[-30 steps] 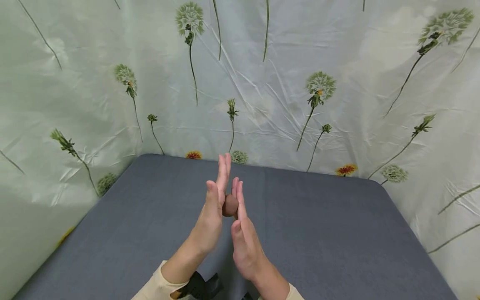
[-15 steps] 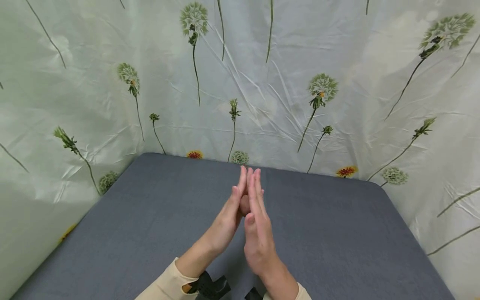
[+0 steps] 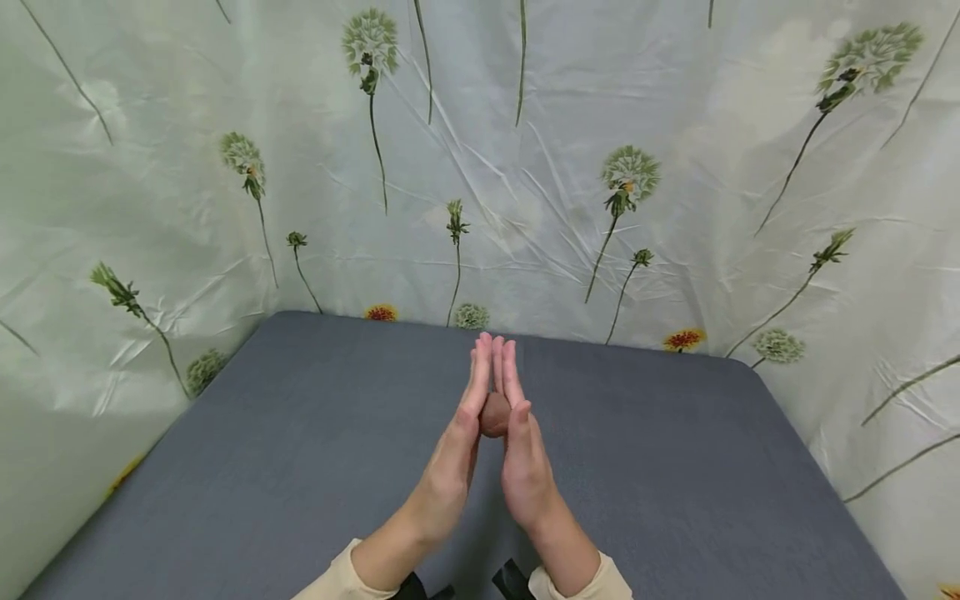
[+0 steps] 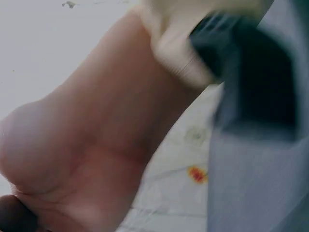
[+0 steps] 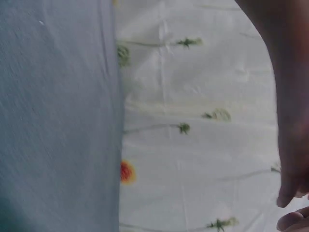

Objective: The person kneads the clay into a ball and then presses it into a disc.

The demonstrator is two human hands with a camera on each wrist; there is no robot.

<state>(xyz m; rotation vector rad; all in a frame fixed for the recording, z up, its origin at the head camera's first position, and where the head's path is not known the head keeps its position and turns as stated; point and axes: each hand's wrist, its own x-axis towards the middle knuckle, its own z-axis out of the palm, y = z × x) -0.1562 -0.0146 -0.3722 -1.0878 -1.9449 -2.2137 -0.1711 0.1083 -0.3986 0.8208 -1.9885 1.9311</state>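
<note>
ball (image 3: 493,416), between left fingers (image 3: 478,382) and right fingers (image 3: 512,377), below tips

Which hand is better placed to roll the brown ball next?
Probably neither: the brown ball sits between the left hand and right hand, fingers straight on both, so left and right seem equally placed.

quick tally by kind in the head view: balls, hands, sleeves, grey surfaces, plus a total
Brown ball: 1
Hands, left hand and right hand: 2
Cream sleeves: 2
Grey surface: 1
Total: 6
</note>
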